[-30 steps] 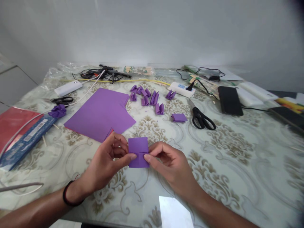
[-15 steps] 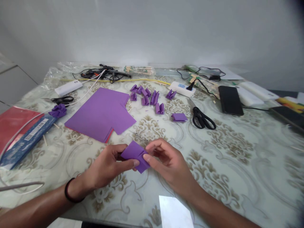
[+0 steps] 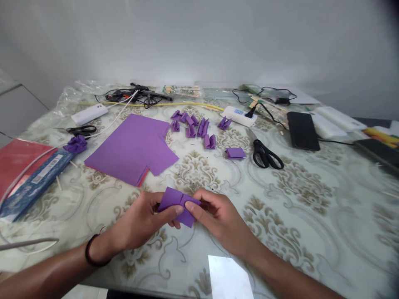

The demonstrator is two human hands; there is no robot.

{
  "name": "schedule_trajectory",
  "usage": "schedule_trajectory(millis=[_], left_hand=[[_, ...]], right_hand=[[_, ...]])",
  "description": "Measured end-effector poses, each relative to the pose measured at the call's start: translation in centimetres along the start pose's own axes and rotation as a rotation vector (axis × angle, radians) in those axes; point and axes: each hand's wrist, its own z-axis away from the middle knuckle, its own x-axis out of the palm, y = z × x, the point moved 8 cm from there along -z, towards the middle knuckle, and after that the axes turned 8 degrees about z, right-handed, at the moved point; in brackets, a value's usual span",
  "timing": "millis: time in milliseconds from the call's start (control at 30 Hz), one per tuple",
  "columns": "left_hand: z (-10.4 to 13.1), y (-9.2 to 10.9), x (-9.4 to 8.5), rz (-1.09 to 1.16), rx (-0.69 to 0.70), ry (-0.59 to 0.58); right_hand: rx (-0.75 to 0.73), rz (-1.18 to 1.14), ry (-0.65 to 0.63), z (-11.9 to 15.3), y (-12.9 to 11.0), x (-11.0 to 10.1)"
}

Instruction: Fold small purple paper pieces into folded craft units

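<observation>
A small folded purple paper [image 3: 171,197] is held between my two hands above the table's near part. My left hand [image 3: 145,218] grips its left side, thumb on top and fingers underneath. On the right side, my right hand [image 3: 222,220] pinches the same paper, its thumb pressing near the middle crease. Beyond them lies a stack of purple sheets [image 3: 127,145] with red edges showing beneath. Several small folded purple pieces [image 3: 203,127] sit behind the hands, and one flat folded piece [image 3: 235,153] lies to their right.
Black-handled scissors [image 3: 264,155] lie right of the folded pieces, near a power strip [image 3: 239,116] and a black phone [image 3: 303,131]. At left are a blue and red packet [image 3: 37,178], a crumpled purple piece [image 3: 76,144], more scissors [image 3: 82,131] and a white power bank [image 3: 89,114].
The held paper has turned slightly clockwise. My right hand's fingers have closed in behind its right side, and my left thumb has shifted up a little.
</observation>
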Motion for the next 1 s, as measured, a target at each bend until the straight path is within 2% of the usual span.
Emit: schedule_trajectory(millis=[367, 1000], left_hand=[[0.3, -0.3, 0.5, 0.074, 0.001, -0.076], [0.3, -0.4, 0.4, 0.035, -0.003, -0.077]], right_hand=[[-0.032, -0.011, -0.032, 0.2, -0.8, 0.3], [-0.068, 0.020, 0.002, 0.2, -1.2, 0.0]])
